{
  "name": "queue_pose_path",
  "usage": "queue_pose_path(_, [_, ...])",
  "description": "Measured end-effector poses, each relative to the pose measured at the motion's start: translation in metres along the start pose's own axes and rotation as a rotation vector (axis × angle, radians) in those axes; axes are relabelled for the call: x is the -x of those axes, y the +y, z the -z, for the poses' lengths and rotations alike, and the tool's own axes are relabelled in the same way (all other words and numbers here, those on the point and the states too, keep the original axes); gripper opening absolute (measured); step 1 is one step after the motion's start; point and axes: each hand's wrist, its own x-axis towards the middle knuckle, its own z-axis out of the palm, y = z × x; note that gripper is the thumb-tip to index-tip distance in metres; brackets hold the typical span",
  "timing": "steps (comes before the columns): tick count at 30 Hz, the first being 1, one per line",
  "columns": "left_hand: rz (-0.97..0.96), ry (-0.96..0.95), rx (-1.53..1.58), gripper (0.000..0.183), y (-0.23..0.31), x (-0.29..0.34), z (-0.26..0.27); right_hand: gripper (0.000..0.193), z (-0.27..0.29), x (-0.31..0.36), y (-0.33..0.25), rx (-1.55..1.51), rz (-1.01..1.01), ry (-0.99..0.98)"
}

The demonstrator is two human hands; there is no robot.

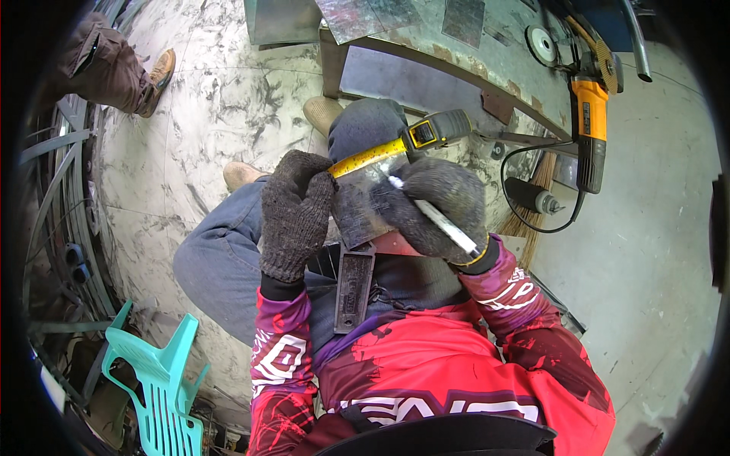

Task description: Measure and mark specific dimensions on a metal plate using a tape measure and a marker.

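My left hand (295,213), in a dark grey knit glove, is closed on the end of the yellow blade of a tape measure (372,157). The blade runs along the far edge of a grey metal plate (351,211) over my lap, and the black and yellow tape case sits at its right end, by my knee. In my gloved right hand (445,201) is a white marker pen (445,226), its tip end close to the plate below the tape. A dark metal square's stock (354,289) extends from the plate toward my waist.
An orange angle grinder (590,114) hangs at the right end of a metal workbench (502,72), its cord looping below. A grinding disc (541,44) lies on the bench. At the lower left stands a turquoise plastic chair (163,372), near metal strips (57,175). Another person's shoe (162,72) is at upper left.
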Motion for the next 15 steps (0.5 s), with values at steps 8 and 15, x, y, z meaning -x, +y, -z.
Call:
queue_pose_path(8, [-0.088,-0.003,-0.128,0.010,-0.006,-0.003,0.003,0.028,0.039,-0.015,0.011,0.256,0.025,0.353])
queue_pose_path(15, [-0.147,0.019,-0.131,0.009,-0.004,-0.002,0.002,0.027,0.039,-0.030,0.016,0.123,-0.142,0.321])
